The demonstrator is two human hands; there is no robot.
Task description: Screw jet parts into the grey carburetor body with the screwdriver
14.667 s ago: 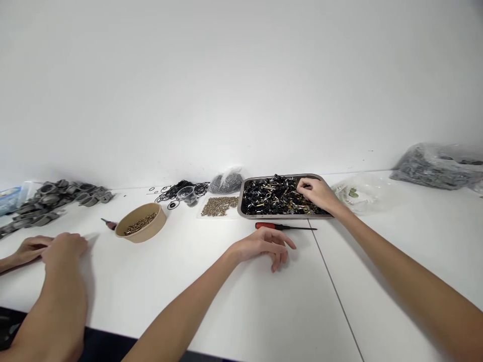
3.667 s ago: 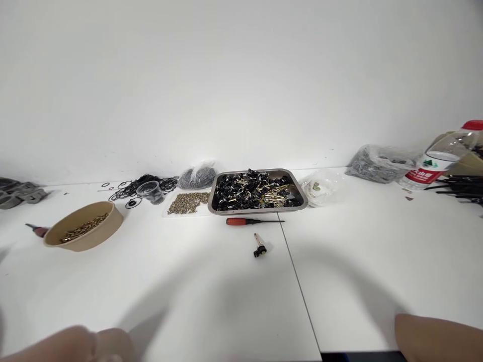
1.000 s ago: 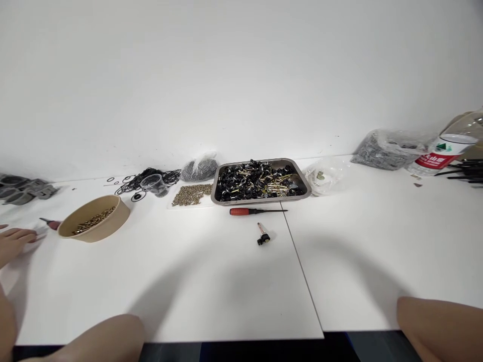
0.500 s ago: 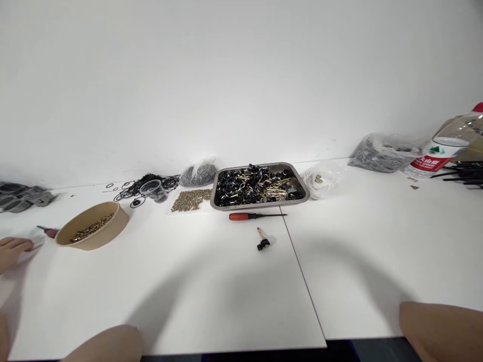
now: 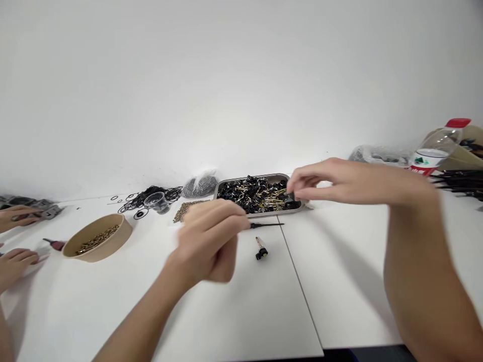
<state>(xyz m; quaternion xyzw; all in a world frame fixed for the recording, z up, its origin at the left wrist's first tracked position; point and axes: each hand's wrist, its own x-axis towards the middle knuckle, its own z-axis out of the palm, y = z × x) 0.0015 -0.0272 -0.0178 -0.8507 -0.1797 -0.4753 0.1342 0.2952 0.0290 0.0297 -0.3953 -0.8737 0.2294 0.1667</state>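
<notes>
My left hand [image 5: 211, 239] is over the middle of the table, blurred by motion. Its fingers are bent and hide its palm, and it covers the screwdriver's handle. The dark shaft of that screwdriver [image 5: 266, 224] lies in front of a metal tray [image 5: 217, 190]. Black fittings with brass-coloured stems [image 5: 260, 193] fill the tray. At the tray's right end, my right hand [image 5: 328, 182] has its thumb and fingers closed together at the tips. Something dark shows at those fingertips, too small to make out. One black fitting with a copper-coloured stem [image 5: 261, 252] lies alone before the tray.
A tan bowl of brass parts [image 5: 126, 236] stands left, beside a small screwdriver [image 5: 56, 245]. Another person's hands [image 5: 17, 264] are at the far left. Black rings [image 5: 151, 193], a clear cup [image 5: 157, 202], a bag of dark pieces [image 5: 199, 186] and a bottle [image 5: 439, 146] line the back.
Both my hands have come forward over the table, the right one to the tray's right end. The other person's second hand has appeared at grey parts on the far left.
</notes>
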